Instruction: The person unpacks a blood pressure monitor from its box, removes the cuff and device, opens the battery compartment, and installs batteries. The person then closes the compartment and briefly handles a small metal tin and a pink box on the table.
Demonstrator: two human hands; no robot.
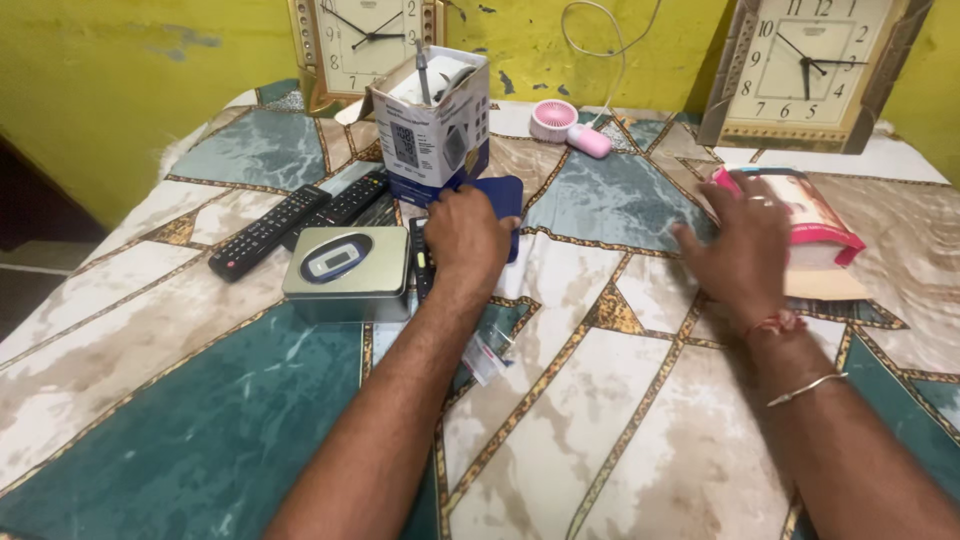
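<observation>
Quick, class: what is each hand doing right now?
Left hand: closed on a dark blue pouch.
Right hand: open, flat on the bedsheet, holding nothing.

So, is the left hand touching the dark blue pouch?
Touching. The head view shows the left hand lying over the dark blue pouch, with no gap between them.

Open white-and-blue carton (432,125): just beyond left hand (466,240). Grey box (347,272), oval blue-rimmed screen (336,258): left of it.
</observation>
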